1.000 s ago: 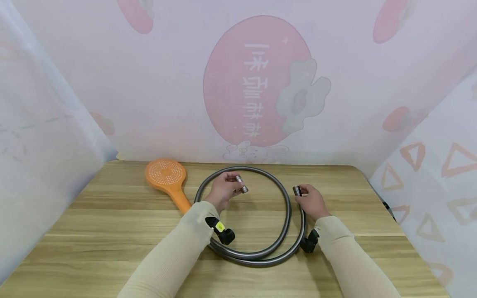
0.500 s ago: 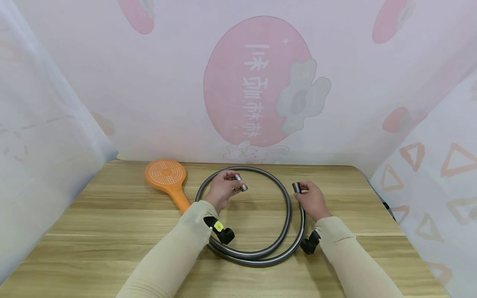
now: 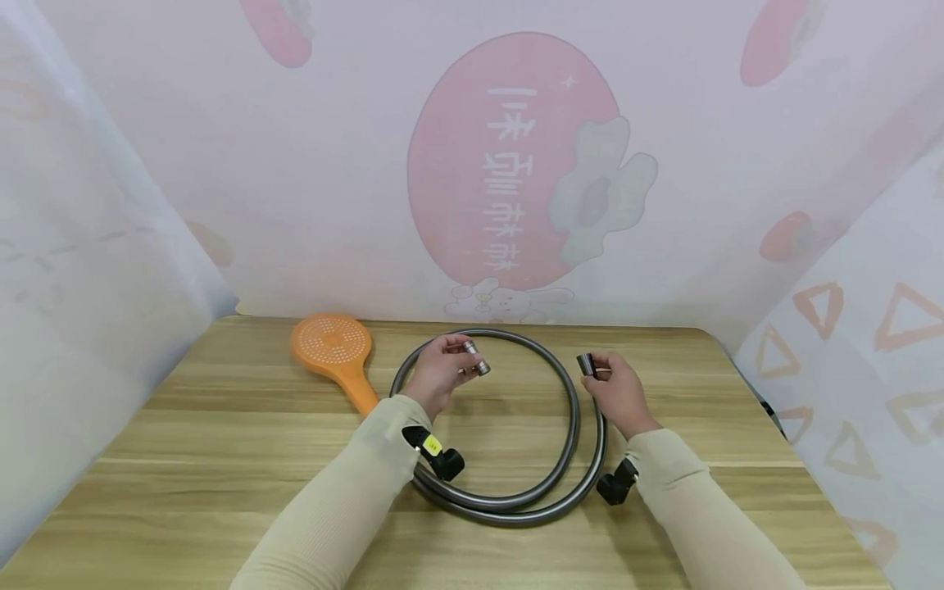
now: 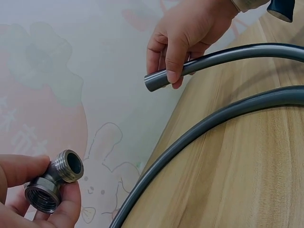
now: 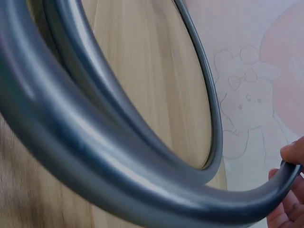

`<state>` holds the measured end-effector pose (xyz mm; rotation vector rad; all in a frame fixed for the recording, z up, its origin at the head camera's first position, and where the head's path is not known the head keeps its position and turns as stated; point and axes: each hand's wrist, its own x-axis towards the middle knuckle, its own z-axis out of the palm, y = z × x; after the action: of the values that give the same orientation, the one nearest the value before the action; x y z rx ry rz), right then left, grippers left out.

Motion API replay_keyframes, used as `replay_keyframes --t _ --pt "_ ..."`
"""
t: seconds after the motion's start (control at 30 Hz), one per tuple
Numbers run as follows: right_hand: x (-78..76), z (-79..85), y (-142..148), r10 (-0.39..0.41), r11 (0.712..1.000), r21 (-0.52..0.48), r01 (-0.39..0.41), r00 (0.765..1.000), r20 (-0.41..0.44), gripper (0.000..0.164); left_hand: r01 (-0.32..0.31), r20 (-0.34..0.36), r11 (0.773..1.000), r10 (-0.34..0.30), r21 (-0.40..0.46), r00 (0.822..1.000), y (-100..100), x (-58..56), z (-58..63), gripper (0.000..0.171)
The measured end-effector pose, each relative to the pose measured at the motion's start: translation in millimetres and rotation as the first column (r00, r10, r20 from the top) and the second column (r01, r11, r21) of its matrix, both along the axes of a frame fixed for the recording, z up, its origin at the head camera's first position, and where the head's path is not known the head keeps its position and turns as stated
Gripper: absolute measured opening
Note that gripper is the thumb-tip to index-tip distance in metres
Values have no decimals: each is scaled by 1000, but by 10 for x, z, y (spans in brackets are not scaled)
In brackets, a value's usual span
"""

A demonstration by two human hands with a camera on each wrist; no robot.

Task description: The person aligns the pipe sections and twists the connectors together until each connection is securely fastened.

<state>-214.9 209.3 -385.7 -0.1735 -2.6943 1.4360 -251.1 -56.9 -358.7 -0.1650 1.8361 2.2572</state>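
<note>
In the head view my left hand (image 3: 438,375) pinches a small metal pipe fitting (image 3: 476,358) above the hose coil. The left wrist view shows this threaded fitting (image 4: 53,179) with a male-threaded outlet and a female-threaded opening facing the camera, between thumb and fingers. My right hand (image 3: 618,393) grips the dark grey shower hose (image 3: 574,410) just behind its end connector (image 3: 586,365), which is raised off the table and points toward the back. Fitting and connector are apart, a short way from each other. In the right wrist view the hose (image 5: 142,185) fills the foreground and only the fingertips (image 5: 290,154) show.
An orange shower head (image 3: 332,340) lies face up at the back left, its handle partly behind the left forearm. The hose loops over the middle of the wooden table (image 3: 221,459). A printed cloth wall (image 3: 332,164) stands right behind the table's far edge.
My right hand has raised the hose end slightly and shifted it a little toward the back. The left hand and fitting have moved up only slightly. The shower head has stayed put.
</note>
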Motion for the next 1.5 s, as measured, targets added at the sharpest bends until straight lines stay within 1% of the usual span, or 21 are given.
replay_keyframes --t 0.17,0.4,0.7,0.9,1.5 --pt "16 61 -58 11 1000 -2 -11 1000 -26 45 -3 7 1000 3 10 1000 -13 -11 -7 36" --pt "44 126 -113 26 1000 1 -26 999 -47 44 -3 -3 999 3 32 1000 -28 -20 3 37" --pt "57 127 -133 16 1000 3 -16 997 -76 43 -8 2 999 8 52 1000 -19 0 35 38" --pt "72 135 -125 24 1000 11 -23 997 -75 43 -9 4 999 9 52 1000 -15 3 41 38" --pt "88 208 -164 73 994 85 -62 988 -135 42 -10 -5 998 10 60 1000 13 16 90 36"
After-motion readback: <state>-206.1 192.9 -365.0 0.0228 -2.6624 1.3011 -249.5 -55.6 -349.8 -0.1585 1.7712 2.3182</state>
